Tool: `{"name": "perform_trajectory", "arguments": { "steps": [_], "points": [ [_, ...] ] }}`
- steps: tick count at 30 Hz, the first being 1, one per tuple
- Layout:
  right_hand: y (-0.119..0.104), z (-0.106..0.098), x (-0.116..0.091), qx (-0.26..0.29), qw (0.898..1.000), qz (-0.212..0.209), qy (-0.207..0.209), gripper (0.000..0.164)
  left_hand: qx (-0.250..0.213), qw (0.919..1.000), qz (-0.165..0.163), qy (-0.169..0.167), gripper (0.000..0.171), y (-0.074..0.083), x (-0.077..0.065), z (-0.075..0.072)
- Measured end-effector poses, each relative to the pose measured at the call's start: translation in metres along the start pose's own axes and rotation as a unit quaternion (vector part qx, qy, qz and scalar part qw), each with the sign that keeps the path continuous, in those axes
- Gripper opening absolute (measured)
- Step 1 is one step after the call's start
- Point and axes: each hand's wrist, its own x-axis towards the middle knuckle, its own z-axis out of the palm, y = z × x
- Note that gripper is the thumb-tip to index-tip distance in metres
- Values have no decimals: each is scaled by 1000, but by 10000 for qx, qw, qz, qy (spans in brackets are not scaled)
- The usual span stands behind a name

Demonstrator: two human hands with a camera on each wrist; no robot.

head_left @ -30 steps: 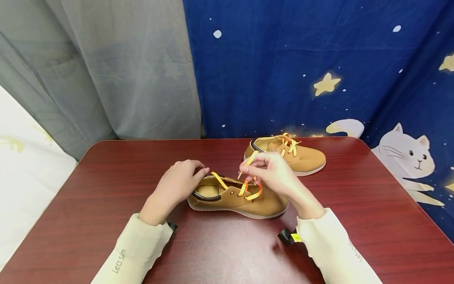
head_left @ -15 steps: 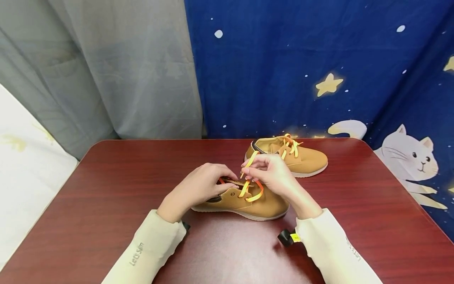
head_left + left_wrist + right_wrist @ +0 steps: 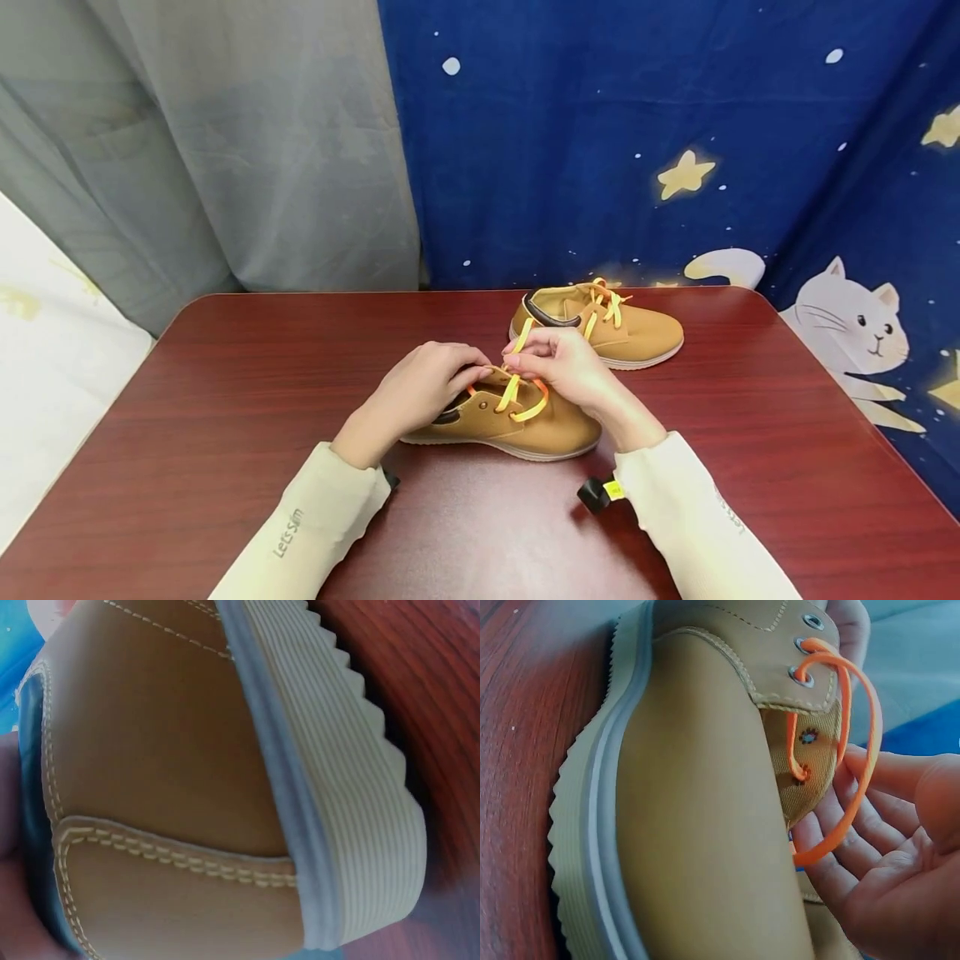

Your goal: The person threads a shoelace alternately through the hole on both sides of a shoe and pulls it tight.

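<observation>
A tan shoe point(image 3: 562, 429) with a pale ribbed sole lies on the table, toe to the right. My left hand point(image 3: 420, 387) reaches over its opening and pinches the far eyelet flap between thumb and fingers. My right hand point(image 3: 570, 375) pinches the yellow-orange shoelace point(image 3: 508, 395) near its end, close to the flap and the left fingertips. The right wrist view shows the lace point(image 3: 874, 712) looping out of the metal eyelets, over the right fingers. In the left wrist view the shoe's heel side point(image 3: 165, 765) fills most of the picture; the left fingertips are hidden there.
A second tan shoe point(image 3: 641, 333), its yellow lace tied, stands behind the right hand near the table's back edge. The dark red table point(image 3: 247, 400) extends around both shoes. A grey curtain point(image 3: 300, 167) and a blue patterned curtain point(image 3: 525, 150) hang behind.
My left hand has moved right from the heel collar to the eyelet flap and now pinches it. The right hand keeps its pinch on the lace, closer to the flap.
</observation>
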Motion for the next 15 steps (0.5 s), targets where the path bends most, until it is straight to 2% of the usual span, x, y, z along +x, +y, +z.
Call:
{"name": "perform_trajectory", "arguments": {
  "steps": [4,11,13,15],
  "points": [
    [4,-2,2,406,9988,267,-77,32,52,9998,-206,-1,15,-1,1,1],
    [10,1,3,714,9956,559,-213,21,15,9985,-550,44,14,3,1,2],
    [10,2,3,798,9947,625,-169,18,-94,9975,-670,220,9,5,0,3],
    [10,2,2,818,9944,663,-92,14,-270,9949,-778,576,6,7,0,5]
  ]
}}
